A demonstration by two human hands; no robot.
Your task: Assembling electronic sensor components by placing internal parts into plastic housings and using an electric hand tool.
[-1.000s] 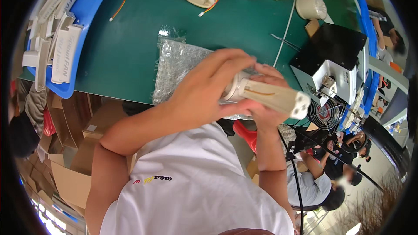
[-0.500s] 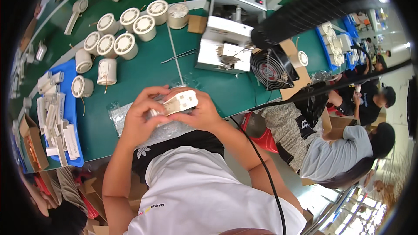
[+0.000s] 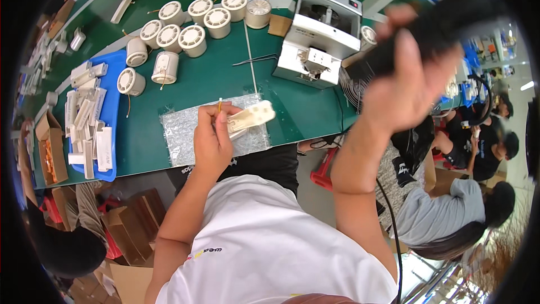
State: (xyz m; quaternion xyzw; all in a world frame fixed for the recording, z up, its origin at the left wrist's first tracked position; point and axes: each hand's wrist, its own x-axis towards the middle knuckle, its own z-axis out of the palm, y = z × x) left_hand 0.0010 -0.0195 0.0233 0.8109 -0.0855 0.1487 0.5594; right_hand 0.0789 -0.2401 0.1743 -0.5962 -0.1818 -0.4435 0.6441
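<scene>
Left hand (image 3: 212, 138): grip closed on a cream plastic bracket (image 3: 251, 117) with yellow wire, above the bubble-wrap mat (image 3: 185, 132) on the green surface (image 3: 292, 107). Right hand (image 3: 408, 73): raised, clasping a black tool (image 3: 444, 19). Round fan housings (image 3: 185, 28) wait unassembled.

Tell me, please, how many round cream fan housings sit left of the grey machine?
11 housings: eight clustered at the far edge, three nearer by the blue tray; others may be hidden.
</scene>
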